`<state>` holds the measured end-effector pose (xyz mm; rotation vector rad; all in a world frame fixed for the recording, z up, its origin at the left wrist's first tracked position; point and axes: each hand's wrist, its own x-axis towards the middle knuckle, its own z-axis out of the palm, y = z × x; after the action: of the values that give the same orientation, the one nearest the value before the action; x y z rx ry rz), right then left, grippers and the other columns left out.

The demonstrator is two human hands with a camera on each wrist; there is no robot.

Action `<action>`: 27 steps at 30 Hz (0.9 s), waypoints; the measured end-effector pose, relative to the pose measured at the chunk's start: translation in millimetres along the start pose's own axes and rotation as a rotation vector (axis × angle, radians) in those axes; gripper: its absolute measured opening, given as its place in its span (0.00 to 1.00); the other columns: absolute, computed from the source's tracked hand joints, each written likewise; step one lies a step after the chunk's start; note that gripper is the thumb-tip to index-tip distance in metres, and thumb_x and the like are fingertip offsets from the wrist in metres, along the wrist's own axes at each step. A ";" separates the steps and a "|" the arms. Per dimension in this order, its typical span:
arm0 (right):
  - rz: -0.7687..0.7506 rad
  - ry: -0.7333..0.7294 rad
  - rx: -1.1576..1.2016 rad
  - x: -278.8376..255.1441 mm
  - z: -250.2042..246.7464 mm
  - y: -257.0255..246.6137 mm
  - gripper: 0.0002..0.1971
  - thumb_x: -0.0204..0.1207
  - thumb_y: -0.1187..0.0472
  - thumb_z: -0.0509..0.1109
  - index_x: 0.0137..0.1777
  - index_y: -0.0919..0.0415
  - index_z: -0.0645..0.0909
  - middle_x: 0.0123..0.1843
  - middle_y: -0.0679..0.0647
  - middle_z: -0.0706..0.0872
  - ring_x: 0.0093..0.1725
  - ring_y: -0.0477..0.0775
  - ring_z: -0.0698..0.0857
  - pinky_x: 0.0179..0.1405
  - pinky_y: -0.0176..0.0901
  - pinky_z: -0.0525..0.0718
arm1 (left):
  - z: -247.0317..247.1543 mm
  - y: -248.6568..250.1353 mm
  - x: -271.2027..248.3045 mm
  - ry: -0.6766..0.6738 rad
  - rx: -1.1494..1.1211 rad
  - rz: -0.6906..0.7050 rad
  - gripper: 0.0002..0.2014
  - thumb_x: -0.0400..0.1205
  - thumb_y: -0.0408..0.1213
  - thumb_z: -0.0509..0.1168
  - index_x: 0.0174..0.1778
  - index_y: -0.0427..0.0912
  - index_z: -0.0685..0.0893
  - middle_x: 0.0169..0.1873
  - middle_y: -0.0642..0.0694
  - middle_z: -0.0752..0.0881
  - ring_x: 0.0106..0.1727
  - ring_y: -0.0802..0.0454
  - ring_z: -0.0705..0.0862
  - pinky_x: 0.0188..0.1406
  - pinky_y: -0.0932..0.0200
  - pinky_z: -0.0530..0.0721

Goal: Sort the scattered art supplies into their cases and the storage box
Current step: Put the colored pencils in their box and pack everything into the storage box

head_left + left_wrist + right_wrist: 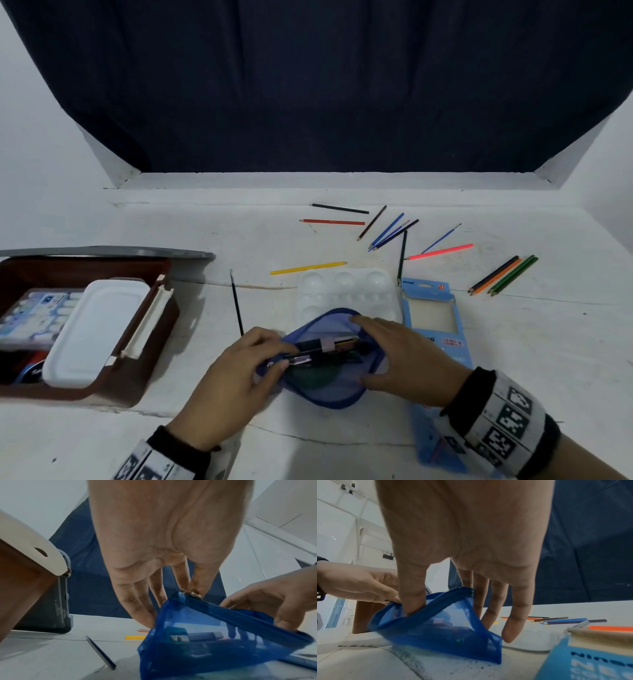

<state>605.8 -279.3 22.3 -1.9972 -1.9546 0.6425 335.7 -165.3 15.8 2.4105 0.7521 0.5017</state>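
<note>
A blue mesh pouch (322, 389) (205, 650) (445, 637) lies on the white table near me, its mouth open, with dark pens (318, 346) inside. My left hand (281, 356) (192, 593) pinches the zipper pull at the pouch's left end. My right hand (359, 349) (443, 601) holds the mouth apart, with the thumb hooked inside the rim and the fingers on the far wall. Coloured pencils (387, 229) lie scattered at the back. A blue pencil box (431, 308) (590, 660) lies to the right. The brown storage box (150, 342) stands open at the left.
A white paint palette (342, 284) lies just behind the pouch. A black brush (236, 305) (101, 654) and a yellow pencil (308, 268) lie between box and palette. More pencils (503, 275) lie at the far right. A white container (92, 329) and paint tubes sit in the storage box.
</note>
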 end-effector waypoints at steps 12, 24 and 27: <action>0.043 0.067 0.062 -1.0 8.9 0.8 0.38 0.64 0.43 0.66 0.78 0.38 0.66 0.60 0.45 0.79 0.59 0.49 0.79 0.59 0.51 0.81 | 1.4 -3.6 7.4 -0.137 -0.168 -0.295 0.30 0.77 0.36 0.67 0.69 0.73 0.74 0.55 0.60 0.85 0.41 0.57 0.86 0.44 0.62 0.85; 0.063 0.177 0.069 7.8 1.8 -4.5 0.23 0.67 0.58 0.66 0.64 0.45 0.77 0.56 0.45 0.83 0.55 0.50 0.82 0.56 0.56 0.82 | -8.0 -7.5 17.6 -0.075 -0.250 -0.194 0.23 0.84 0.38 0.69 0.65 0.75 0.80 0.59 0.67 0.88 0.56 0.62 0.87 0.55 0.59 0.86; 0.002 0.175 0.057 15.6 5.7 -12.6 0.20 0.70 0.52 0.67 0.63 0.49 0.79 0.58 0.44 0.82 0.58 0.48 0.81 0.59 0.54 0.81 | -9.3 -5.4 13.9 -0.153 -0.434 -0.225 0.27 0.77 0.39 0.77 0.70 0.65 0.80 0.62 0.63 0.87 0.64 0.59 0.86 0.58 0.60 0.87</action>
<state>591.8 -263.8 21.6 -1.9504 -1.8124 0.4998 339.7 -149.5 22.2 1.9121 0.7484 0.3427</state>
